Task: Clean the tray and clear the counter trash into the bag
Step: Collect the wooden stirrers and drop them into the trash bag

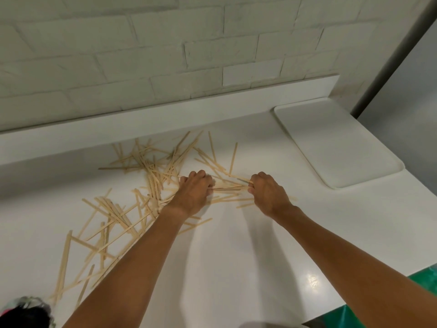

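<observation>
1. Thin, pale wooden sticks (151,176) lie loose and criss-crossed on the white table (236,268). They spread from the back upstand (165,119) down toward the near left corner, with the thickest tangle left of centre.
2. A few of these sticks run roughly level between the two hands, gathered side by side, with more lying flat on the table just under and beyond them.
3. The left hand (194,192) is seen back-up, knuckles raised and fingers curled under. It grips the left ends of the gathered sticks, and its forearm reaches in from the bottom left, passing over the lower part of the scatter.
4. The right hand (267,194) mirrors it: back-up, fingers curled in and closed on the right ends of the same sticks. Its forearm comes in from the bottom right edge.
5. The two hands are near each other but apart, at the same height, both low over the table.
6. The white tray (338,147) lies flat at the table's back right corner, well apart from the hands and the sticks. It is rectangular with rounded corners, and nothing lies on it.
7. Behind the upstand rises a white brick wall (165,55); a grey panel (406,79) stands at the far right.
8. Something green (423,278) shows past the table's near right edge; what it is cannot be told.
9. A dark, blurred object (26,313) sits at the bottom left corner.
</observation>
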